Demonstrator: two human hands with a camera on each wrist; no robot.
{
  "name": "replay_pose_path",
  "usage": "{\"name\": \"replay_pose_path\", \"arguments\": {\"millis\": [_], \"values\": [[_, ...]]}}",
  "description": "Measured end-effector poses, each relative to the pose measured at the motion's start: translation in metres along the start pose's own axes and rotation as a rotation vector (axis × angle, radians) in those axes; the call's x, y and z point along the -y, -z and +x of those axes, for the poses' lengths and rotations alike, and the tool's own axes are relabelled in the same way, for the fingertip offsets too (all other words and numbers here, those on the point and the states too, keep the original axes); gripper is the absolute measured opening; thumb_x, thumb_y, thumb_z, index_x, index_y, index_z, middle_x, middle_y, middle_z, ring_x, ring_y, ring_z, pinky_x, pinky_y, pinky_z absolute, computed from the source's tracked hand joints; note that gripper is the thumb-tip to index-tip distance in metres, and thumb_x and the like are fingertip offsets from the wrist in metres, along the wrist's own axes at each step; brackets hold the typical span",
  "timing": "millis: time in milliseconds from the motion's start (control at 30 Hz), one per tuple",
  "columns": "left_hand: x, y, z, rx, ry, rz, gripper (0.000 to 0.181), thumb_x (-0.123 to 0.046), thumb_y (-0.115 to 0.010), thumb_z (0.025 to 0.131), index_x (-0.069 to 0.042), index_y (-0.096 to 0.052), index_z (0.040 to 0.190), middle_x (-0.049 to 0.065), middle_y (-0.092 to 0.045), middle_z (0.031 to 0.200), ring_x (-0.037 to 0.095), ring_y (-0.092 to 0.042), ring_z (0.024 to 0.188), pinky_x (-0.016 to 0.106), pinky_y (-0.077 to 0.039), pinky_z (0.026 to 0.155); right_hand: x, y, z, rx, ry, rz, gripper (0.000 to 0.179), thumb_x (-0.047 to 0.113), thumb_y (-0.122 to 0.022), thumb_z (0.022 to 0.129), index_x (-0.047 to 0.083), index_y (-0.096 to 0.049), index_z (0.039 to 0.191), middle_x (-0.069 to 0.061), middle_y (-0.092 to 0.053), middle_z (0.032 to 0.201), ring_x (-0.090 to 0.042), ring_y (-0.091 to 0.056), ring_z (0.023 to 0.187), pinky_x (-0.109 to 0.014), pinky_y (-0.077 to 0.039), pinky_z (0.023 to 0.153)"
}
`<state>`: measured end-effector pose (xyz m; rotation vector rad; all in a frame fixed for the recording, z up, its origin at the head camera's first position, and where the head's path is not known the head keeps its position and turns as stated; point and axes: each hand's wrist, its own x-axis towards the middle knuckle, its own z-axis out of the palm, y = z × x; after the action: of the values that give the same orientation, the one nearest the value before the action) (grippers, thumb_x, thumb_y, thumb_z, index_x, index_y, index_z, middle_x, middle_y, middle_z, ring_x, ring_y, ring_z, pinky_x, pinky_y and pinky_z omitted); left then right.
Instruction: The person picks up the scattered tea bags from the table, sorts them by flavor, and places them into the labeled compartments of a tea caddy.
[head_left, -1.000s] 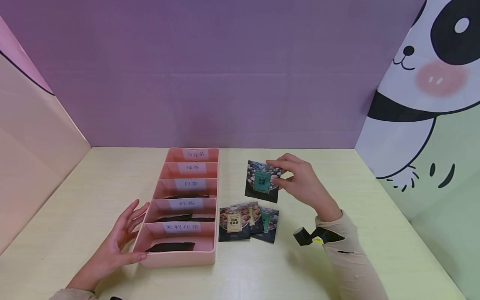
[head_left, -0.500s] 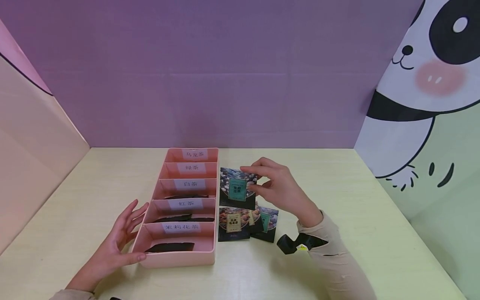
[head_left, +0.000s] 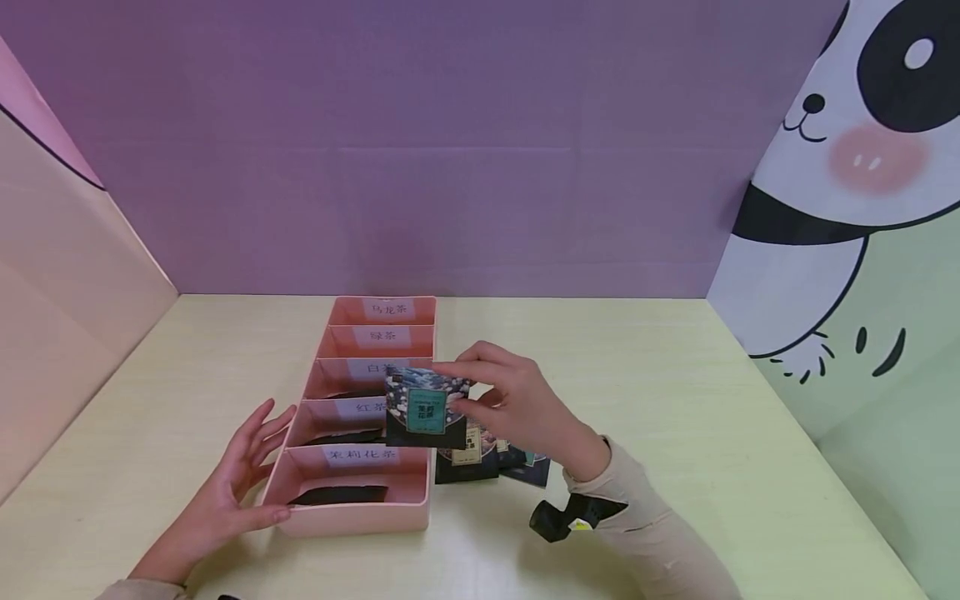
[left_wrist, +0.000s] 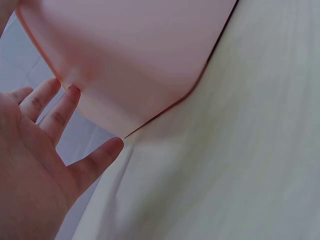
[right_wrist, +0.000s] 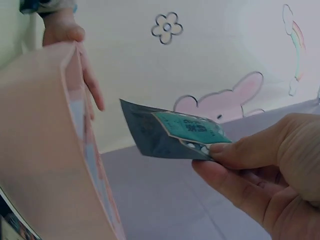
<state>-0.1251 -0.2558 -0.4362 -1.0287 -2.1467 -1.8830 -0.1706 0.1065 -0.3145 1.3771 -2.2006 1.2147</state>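
Observation:
My right hand (head_left: 517, 400) pinches a dark tea bag sachet (head_left: 426, 410) with a green label by its right edge, between thumb and fingers. In the head view the sachet hangs over the right side of a pink compartment box (head_left: 352, 518). The right wrist view shows the same sachet (right_wrist: 175, 131) tilted beside the box wall. Against the box's left side and front corner rests my left hand (head_left: 228, 492), fingers spread and fairly straight. Black sachets lie in the nearer compartments, one of them a dark sachet (head_left: 341, 496) in the front one.
Several more sachets (head_left: 467, 467) lie overlapped right of the box, partly hidden by my right hand. White labels with characters, such as the front label (head_left: 362, 455), mark the compartments. A purple wall (head_left: 450, 167) stands behind the table (head_left: 637, 367).
My right hand has moved left and nearer with the sachet, from right of the box to over its right edge. The left hand keeps its place on the box.

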Motion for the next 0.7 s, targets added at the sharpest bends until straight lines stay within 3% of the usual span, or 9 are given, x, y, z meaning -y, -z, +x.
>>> {"name": "replay_pose_path", "arguments": {"millis": [233, 467, 700], "values": [[0.0, -0.001, -0.001, -0.03, 0.007, 0.001, 0.119, 0.03, -0.068, 0.063, -0.001, -0.003, 0.158, -0.006, -0.031, 0.16, 0.001, -0.037, 0.138, 0.012, -0.036, 0.096, 0.007, -0.031, -0.003, 0.033, 0.069, 0.096, 0.037, -0.009, -0.076, 0.081, -0.003, -0.068, 0.118, -0.011, -0.062, 0.104, -0.011, -0.062, 0.082, -0.015, -0.053, 0.067], [0.0, -0.001, -0.003, -0.032, 0.009, 0.002, 0.119, 0.03, -0.069, 0.063, -0.001, -0.003, 0.158, -0.004, -0.031, 0.16, 0.001, -0.037, 0.138, 0.012, -0.036, 0.095, 0.004, -0.054, -0.006, 0.084, 0.209, -0.045, 0.031, -0.007, -0.075, 0.084, 0.002, -0.07, 0.113, -0.006, -0.062, 0.102, -0.009, -0.059, 0.081, -0.008, -0.046, 0.072], [0.001, -0.001, -0.001, -0.031, 0.002, 0.004, 0.12, 0.03, -0.069, 0.062, -0.002, -0.004, 0.158, -0.005, -0.031, 0.16, 0.001, -0.037, 0.138, 0.012, -0.036, 0.096, 0.003, -0.059, -0.009, 0.237, 0.28, -0.093, 0.023, -0.005, -0.072, 0.087, 0.005, -0.071, 0.108, -0.003, -0.065, 0.099, -0.006, -0.06, 0.087, -0.008, -0.044, 0.083]]}}
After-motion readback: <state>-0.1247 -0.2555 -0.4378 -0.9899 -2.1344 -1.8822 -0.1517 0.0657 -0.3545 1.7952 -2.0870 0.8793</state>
